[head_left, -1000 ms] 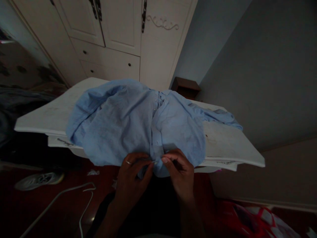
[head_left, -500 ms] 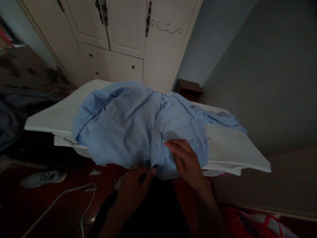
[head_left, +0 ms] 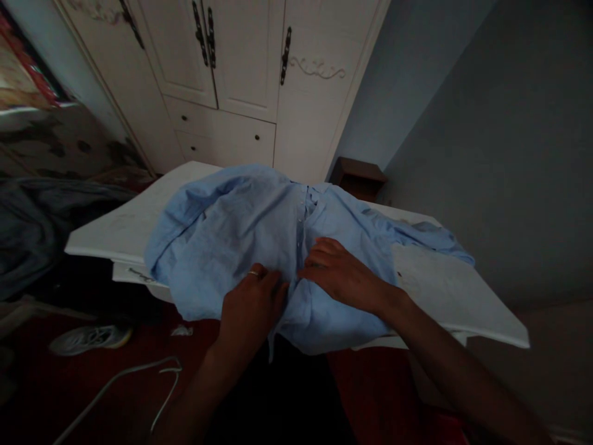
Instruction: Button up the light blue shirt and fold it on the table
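Observation:
A light blue button shirt (head_left: 241, 235) lies spread front-up over a white board (head_left: 445, 290), its hem hanging over the near edge. My left hand (head_left: 250, 306), a ring on one finger, pinches the shirt's button strip from the left about halfway up. My right hand (head_left: 340, 275) meets it from the right, fingers closed on the same strip of cloth. The fingertips of both hands touch at the placket. A row of small buttons runs up from there to the collar.
White wardrobe doors and drawers (head_left: 241, 74) stand behind the board. A brown stool (head_left: 359, 176) sits at the back by the blue wall. On the dark red floor at left lie a shoe (head_left: 90, 339) and a white wire hanger (head_left: 134, 383).
Both hands have moved up the button strip, away from the hem and farther onto the board. The camera has shifted a little to the left and up.

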Demonstrator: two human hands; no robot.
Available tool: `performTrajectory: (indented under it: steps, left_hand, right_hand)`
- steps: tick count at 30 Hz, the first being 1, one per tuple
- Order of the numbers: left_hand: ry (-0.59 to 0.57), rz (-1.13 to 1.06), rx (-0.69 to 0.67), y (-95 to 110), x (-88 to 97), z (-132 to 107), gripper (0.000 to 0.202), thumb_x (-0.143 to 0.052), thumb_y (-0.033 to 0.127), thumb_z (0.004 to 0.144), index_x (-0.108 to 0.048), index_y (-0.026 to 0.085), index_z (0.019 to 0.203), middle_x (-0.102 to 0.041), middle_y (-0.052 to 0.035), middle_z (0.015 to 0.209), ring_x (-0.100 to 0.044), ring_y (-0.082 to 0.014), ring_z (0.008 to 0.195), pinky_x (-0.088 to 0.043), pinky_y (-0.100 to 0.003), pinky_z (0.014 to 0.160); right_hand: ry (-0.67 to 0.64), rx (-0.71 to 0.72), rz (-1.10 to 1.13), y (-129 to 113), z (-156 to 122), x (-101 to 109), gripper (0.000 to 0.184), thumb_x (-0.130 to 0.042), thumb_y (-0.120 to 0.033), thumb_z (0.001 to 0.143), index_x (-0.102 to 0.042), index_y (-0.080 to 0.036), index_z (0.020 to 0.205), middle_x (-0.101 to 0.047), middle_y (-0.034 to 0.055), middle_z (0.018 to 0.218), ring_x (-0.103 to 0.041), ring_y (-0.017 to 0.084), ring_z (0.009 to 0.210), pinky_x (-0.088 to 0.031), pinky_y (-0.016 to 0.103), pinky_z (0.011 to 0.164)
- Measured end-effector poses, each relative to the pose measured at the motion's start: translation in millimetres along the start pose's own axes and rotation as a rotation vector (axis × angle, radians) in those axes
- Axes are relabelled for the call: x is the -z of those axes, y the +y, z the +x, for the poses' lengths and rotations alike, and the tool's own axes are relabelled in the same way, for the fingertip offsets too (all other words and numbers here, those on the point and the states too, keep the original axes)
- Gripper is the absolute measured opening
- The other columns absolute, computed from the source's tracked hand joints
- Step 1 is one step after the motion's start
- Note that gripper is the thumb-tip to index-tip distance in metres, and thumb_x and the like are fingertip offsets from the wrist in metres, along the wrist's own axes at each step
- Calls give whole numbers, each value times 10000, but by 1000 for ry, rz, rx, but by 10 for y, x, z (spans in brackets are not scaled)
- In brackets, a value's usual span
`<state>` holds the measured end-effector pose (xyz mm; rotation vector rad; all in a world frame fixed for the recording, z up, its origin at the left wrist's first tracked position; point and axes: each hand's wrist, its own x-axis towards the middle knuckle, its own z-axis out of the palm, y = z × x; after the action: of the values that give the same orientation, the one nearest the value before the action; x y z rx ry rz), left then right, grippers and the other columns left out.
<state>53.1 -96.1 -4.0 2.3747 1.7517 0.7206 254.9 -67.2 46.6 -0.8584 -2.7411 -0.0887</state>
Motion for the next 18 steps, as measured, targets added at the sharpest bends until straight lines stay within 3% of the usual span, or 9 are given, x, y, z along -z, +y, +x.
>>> performTrajectory:
  steps: [4, 9, 13, 18]
  left_hand:
    - [-32, -61, -51, -42, 47, 59, 235, -516, 357, 905, -723, 244, 899, -638, -57, 891, -615, -178, 675, -430, -276, 557]
    - [-77, -293, -136, -7, 106, 120, 267, -477, 352, 928, -721, 248, 948, -663, -45, 885, -636, -165, 747, -483, -289, 687]
    - [-154, -232, -100, 35, 94, 184, 231, -549, 383, 882, -723, 232, 890, -678, -56, 854, -656, -201, 753, -488, -325, 700]
    - [-137, -235, -120, 39, 55, 219, 156, -568, 294, 860, -705, 223, 835, -672, -42, 818, -645, -191, 731, -472, -309, 671]
  right_hand:
    - [70, -1, 25, 4, -150, 49, 183, -553, -161, 903, -715, -246, 910, -683, 28, 869, -576, 197, 952, -342, 473, 1047]
    - [132, 34, 34, -5, -234, 19, 184, -528, -180, 934, -698, -250, 945, -702, 8, 883, -585, 171, 977, -342, 436, 1012]
    - [186, 65, 3, 25, -224, -5, 198, -511, -206, 950, -696, -251, 896, -704, -1, 854, -593, 158, 936, -389, 379, 928]
    - [229, 105, -25, 48, -261, -40, 176, -523, -162, 927, -676, -226, 871, -702, 8, 847, -598, 162, 922, -409, 364, 886]
